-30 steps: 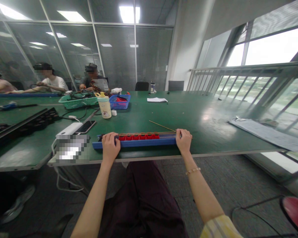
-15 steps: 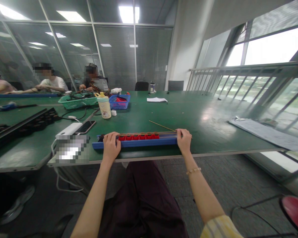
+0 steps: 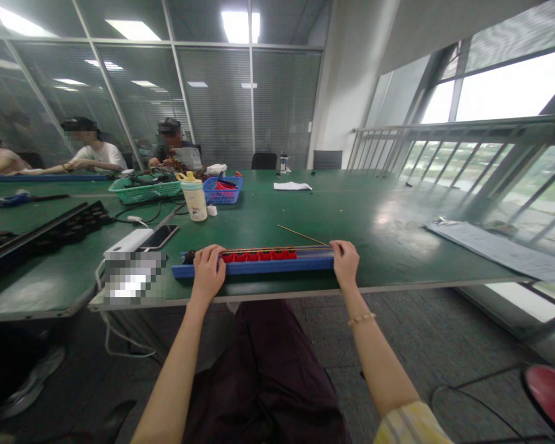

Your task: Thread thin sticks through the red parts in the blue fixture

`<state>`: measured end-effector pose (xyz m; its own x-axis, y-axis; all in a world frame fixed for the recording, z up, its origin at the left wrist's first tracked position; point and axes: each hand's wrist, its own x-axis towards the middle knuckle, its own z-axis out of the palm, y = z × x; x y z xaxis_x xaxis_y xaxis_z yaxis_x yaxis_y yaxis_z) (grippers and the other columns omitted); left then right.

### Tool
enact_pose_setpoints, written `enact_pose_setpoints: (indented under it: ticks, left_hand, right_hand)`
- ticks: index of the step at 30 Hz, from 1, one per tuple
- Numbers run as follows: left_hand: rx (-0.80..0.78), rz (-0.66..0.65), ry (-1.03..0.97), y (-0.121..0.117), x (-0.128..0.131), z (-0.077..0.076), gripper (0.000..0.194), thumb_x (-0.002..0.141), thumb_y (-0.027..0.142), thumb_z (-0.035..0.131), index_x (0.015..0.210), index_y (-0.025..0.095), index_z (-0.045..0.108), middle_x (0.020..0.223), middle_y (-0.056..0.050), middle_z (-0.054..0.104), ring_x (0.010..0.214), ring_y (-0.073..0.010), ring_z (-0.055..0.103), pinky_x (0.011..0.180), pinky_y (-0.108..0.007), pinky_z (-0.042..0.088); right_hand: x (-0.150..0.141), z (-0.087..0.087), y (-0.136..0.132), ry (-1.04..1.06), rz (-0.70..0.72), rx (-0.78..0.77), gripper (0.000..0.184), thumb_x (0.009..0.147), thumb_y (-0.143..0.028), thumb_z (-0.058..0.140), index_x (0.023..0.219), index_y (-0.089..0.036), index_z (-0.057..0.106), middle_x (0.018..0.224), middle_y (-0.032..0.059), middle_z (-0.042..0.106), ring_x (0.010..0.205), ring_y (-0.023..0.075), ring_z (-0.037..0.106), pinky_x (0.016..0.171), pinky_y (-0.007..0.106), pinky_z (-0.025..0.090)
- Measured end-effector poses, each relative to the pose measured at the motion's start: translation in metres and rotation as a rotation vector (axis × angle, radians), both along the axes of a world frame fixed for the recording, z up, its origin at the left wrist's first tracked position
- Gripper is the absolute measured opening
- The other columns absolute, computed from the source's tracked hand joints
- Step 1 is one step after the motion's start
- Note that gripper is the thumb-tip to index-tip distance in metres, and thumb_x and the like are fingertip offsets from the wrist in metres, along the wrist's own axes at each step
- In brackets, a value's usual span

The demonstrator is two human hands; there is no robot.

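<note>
A long blue channel (image 3: 277, 265) lies along the table's near edge, with a row of several red pieces (image 3: 259, 254) set inside it. Thin yellowish-brown strips (image 3: 250, 250) run lengthwise over the red pieces. Another thin strip (image 3: 300, 234) slants away on the table, its near end by my right hand. My left hand (image 3: 209, 271) is closed over the channel near its left end, beside a small dark part (image 3: 188, 256). My right hand (image 3: 346, 262) is closed at the channel's right end, its fingertips bent over the top; what lies under them is hidden.
Left of the channel are a phone (image 3: 161, 237), a white power strip (image 3: 128, 240) and cables. Beyond stand a cream bottle (image 3: 195, 198), a green basket (image 3: 145, 192) and a blue basket (image 3: 222, 192). A clipboard (image 3: 499, 250) lies right. Co-workers sit at far left.
My right hand has slid slightly to the right along the channel. My left hand has shifted a little right as well. The channel itself stays in place.
</note>
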<state>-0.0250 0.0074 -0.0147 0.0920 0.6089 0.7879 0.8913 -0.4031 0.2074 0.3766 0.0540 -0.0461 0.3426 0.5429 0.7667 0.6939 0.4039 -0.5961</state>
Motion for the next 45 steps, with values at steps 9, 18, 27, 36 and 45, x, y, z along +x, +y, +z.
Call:
enact_pose_setpoints:
  ticks: [9, 18, 27, 36, 45]
  left_hand:
    - [-0.023, 0.009, 0.002, -0.002, 0.001, 0.002, 0.029, 0.092, 0.025, 0.042, 0.113, 0.021, 0.062, 0.12, -0.01, 0.059, 0.112, -0.0275, 0.048, 0.103, -0.045, 0.037]
    - [0.0, 0.011, -0.002, -0.001, 0.001, 0.0, 0.03, 0.093, 0.028, 0.042, 0.116, 0.02, 0.06, 0.12, -0.012, 0.059, 0.113, -0.0274, 0.048, 0.104, -0.046, 0.037]
    - [0.001, 0.012, -0.024, -0.003, 0.002, 0.001, 0.028, 0.092, 0.031, 0.045, 0.114, 0.02, 0.058, 0.117, -0.012, 0.059, 0.114, -0.0278, 0.051, 0.104, -0.046, 0.038]
    - [0.0, 0.008, -0.011, -0.006, 0.002, 0.001, 0.023, 0.093, 0.03, 0.047, 0.109, 0.02, 0.06, 0.113, -0.011, 0.061, 0.11, -0.0262, 0.05, 0.101, -0.043, 0.04]
    - [-0.022, 0.001, -0.03, -0.011, 0.006, 0.003, 0.022, 0.092, 0.028, 0.048, 0.11, 0.02, 0.059, 0.114, -0.01, 0.061, 0.111, -0.0253, 0.05, 0.102, -0.044, 0.04]
  right_hand:
    - [0.004, -0.005, 0.004, 0.04, -0.007, -0.026, 0.046, 0.093, -0.055, 0.047, 0.082, -0.017, 0.069, 0.084, 0.0099, 0.068, 0.082, 0.0225, 0.058, 0.079, 0.035, 0.044]
    - [0.004, -0.005, 0.004, 0.003, -0.063, -0.031, 0.044, 0.094, -0.052, 0.044, 0.078, -0.018, 0.066, 0.083, 0.0107, 0.065, 0.088, 0.0241, 0.055, 0.087, 0.039, 0.041]
    - [0.014, -0.011, 0.005, 0.279, -0.189, -0.073, 0.052, 0.093, -0.062, 0.035, 0.08, -0.018, 0.059, 0.086, 0.0109, 0.065, 0.084, 0.0223, 0.056, 0.082, 0.036, 0.041]
    - [0.018, -0.016, 0.009, 0.642, -0.122, -0.002, 0.046, 0.089, -0.062, 0.046, 0.078, -0.018, 0.057, 0.065, -0.0008, 0.056, 0.061, 0.0136, 0.053, 0.067, 0.029, 0.044]
    - [0.018, -0.016, 0.007, 0.722, -0.082, 0.034, 0.046, 0.084, -0.062, 0.056, 0.081, -0.016, 0.061, 0.059, -0.0017, 0.056, 0.055, 0.0126, 0.053, 0.059, 0.029, 0.044]
